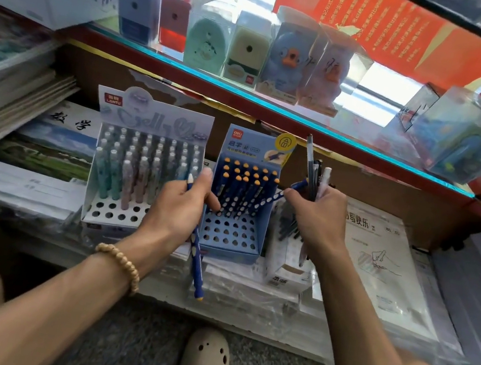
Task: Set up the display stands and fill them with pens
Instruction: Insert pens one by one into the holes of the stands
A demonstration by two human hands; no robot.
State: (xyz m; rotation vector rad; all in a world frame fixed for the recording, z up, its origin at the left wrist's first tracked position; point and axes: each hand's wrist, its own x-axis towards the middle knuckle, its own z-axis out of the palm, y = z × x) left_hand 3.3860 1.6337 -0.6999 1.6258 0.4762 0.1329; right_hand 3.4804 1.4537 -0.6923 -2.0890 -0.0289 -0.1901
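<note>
Two display stands sit on the low shelf. The white stand (113, 213) on the left holds several pastel pens in its rear rows. The blue stand (231, 241) beside it holds several dark blue dotted pens with orange tips at the back; its front holes are bare. My left hand (180, 204) grips one blue dotted pen (195, 262) that points down towards me. My right hand (317, 217) holds a bunch of pens (313, 175) upright and pinches another blue dotted pen (271, 198), slanted into the blue stand.
A small white box (286, 261) stands right of the blue stand. Wrapped paper packs (384, 264) and notebooks (47, 150) cover the shelf. A glass shelf (276, 110) above carries boxed pencil sharpeners. My knees and a shoe (204, 364) are below, over grey floor.
</note>
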